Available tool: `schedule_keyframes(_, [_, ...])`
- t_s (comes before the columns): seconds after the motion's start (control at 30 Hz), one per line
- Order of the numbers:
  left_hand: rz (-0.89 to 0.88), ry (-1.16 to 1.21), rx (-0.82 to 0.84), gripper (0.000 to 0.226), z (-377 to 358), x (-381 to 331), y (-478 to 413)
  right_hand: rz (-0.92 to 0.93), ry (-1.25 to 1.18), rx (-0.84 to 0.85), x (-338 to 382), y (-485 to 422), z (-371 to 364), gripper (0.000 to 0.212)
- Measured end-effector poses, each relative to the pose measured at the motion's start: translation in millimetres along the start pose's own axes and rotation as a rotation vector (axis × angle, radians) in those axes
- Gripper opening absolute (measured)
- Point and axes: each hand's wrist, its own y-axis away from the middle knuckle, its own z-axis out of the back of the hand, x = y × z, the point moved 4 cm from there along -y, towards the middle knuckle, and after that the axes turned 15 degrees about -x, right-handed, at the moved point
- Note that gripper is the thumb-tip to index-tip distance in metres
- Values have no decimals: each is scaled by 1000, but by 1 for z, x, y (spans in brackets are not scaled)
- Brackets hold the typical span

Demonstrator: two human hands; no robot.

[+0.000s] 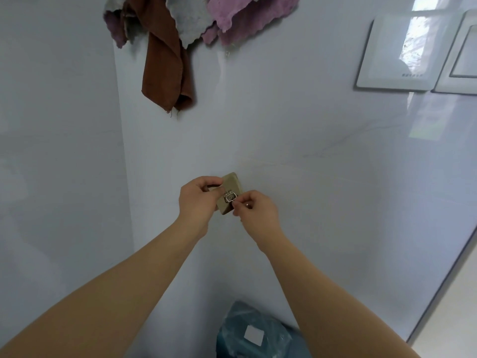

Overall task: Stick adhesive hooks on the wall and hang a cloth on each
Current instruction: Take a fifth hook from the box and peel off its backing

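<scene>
Several cloths hang at the top of the frame, their upper parts cut off by the edge, so what they hang from cannot be seen: a brown cloth [165,71] drooping lowest, a grey cloth [180,19] behind it, and a purple cloth [242,16] to the right. Another purple scrap shows at the far left of the bunch.

Lower, in front of the glossy pale wall [322,177], both hands meet around one adhesive hook [228,193], a small tan square pad with a metal wire loop on its face. The left hand [197,200] pinches the pad's upper left edge, thumb and fingers pressed together on it and covering that side. The right hand [254,208] has its fingers closed in a pinch at the wire loop on the pad's lower right part. Whether the pad touches the wall cannot be told.

At upper right, two white switch plates [395,52] sit on the wall, the farther one cut off. Below, between the forearms, lies a dark teal plastic bag [247,329] bearing a white label [254,335], partly out of frame.
</scene>
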Motion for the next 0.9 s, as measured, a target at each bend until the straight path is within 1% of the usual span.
schedule_keyframes(0.17, [1,61,-61,24,-2,-1,-1,-2,-8,4,4,-1,0,27])
schedule_keyframes(0.27, [-68,-14,-42,25,-3,-1,-5,3,-6,-2,4,-2,-2,27])
schedule_keyframes(0.33, [-118,-77,-27,27,-2,-3,-7,-24,-15,27,1,-3,-4,23])
schedule_keyframes(0.4, [-142,-106,-45,28,3,-4,-10,-51,-16,65,-2,-3,-4,16])
schedule_keyframes(0.47, [-147,-114,-55,28,8,-5,-14,-117,-58,72,-7,-4,-1,18])
schedule_keyframes(0.57, [-113,-66,16,30,7,-4,-14,-252,-207,61,-8,-5,4,14])
schedule_keyframes(0.63, [-95,-47,84,30,3,-3,-11,-266,-219,68,-6,-6,4,12])
schedule_keyframes(0.7, [-75,-40,151,30,-1,-2,-9,-252,-202,100,-4,-7,3,2])
schedule_keyframes(0.77, [-60,-28,165,30,-3,-2,-8,-218,-209,103,-3,-8,3,14])
schedule_keyframes(0.9, [-170,-98,15,28,-6,-4,-9,-142,-203,-24,-1,-11,7,25])
